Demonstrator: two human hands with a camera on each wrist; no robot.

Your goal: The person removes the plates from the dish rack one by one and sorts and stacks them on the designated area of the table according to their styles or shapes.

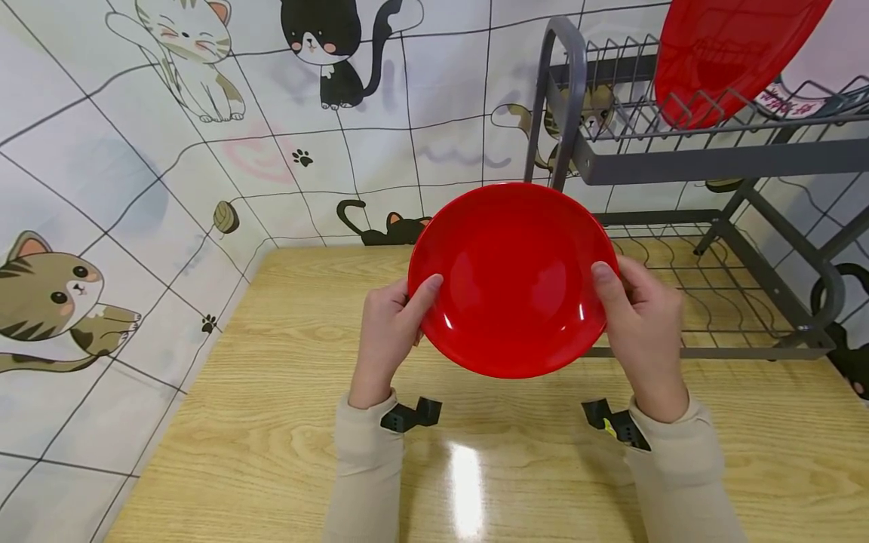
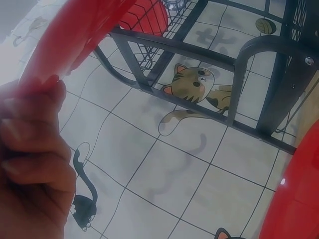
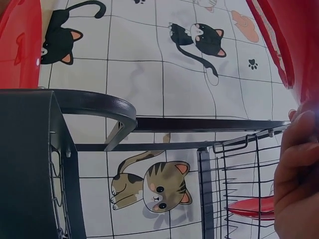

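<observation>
A red plate [image 1: 512,279] is pinched by left hand [image 1: 388,324] and right hand [image 1: 643,328], thumbs [image 1: 425,292] in front (curled fingers [image 2: 37,139] behind largely hidden).

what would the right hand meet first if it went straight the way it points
Probably the dark metal rack beyond the right hand, which grips the red plate; the gap is hard to judge from the head view.

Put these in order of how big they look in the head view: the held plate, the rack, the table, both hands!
Largest to smallest:
1. Table
2. Rack, by outline
3. Held plate
4. Left hand and right hand, too alike to rank
</observation>
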